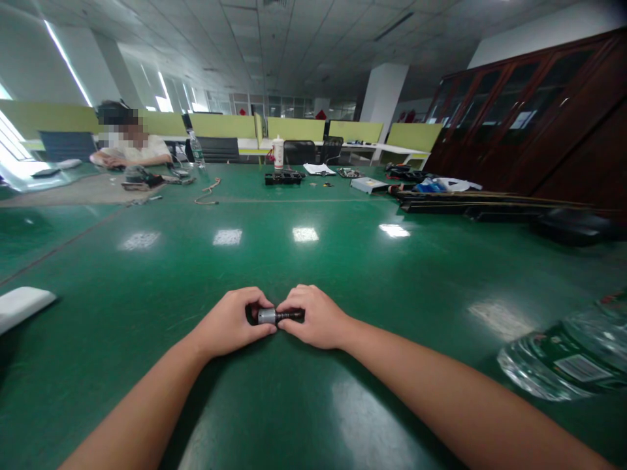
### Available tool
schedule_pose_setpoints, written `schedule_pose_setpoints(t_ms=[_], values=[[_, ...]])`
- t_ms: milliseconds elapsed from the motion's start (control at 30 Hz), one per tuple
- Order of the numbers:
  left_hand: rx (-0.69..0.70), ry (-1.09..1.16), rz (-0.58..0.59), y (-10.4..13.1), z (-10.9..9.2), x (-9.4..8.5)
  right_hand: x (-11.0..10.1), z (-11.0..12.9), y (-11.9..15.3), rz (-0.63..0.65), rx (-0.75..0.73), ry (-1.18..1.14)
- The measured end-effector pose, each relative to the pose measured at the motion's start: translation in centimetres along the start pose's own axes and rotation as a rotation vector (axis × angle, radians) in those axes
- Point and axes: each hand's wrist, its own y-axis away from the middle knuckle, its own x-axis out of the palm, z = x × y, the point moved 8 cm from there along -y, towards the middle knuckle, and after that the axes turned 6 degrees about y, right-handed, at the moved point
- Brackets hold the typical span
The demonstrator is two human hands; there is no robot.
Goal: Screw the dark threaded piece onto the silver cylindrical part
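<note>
A small metal part (267,316), with a silver cylinder at its left and a dark, ridged shaft at its right, lies level between my hands, low over the green table (294,261). My left hand (232,324) grips the silver cylinder end between thumb and fingers. Around the dark shaft end, the thumb and fingers of my right hand (313,316) are closed. The fingertips of both hands nearly meet at the middle of the part. The undersides of the curled fingers are hidden.
A large clear bottle (573,356) lies at the right. At the left edge is a white object (24,307). Across the table sits a person (134,147); a white bottle (278,153), a black device (284,177), a silver box (369,185) and dark bars (441,203) are farther back.
</note>
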Motion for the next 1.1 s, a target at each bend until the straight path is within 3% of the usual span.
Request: schedule_pose_setpoints(t_ms=[467, 633, 800, 1100], values=[[-0.051, 0.004, 0.045, -1.3, 0.1, 0.2, 0.0, -0.7, -0.2, -0.034, 0.033, -0.023], [-0.083, -0.025, 0.140, -2.1, -0.1, 0.5, -0.1, -0.6, -0.3, -0.038, 0.041, -0.024], [-0.018, -0.040, 0.056, -1.9, 0.1, 0.4, -0.2, -0.7, -0.3, -0.043, 0.060, -0.028], [0.083, -0.034, 0.083, -1.4, -0.3, 0.4, -0.1, -0.6, -0.3, -0.043, 0.040, -0.031]])
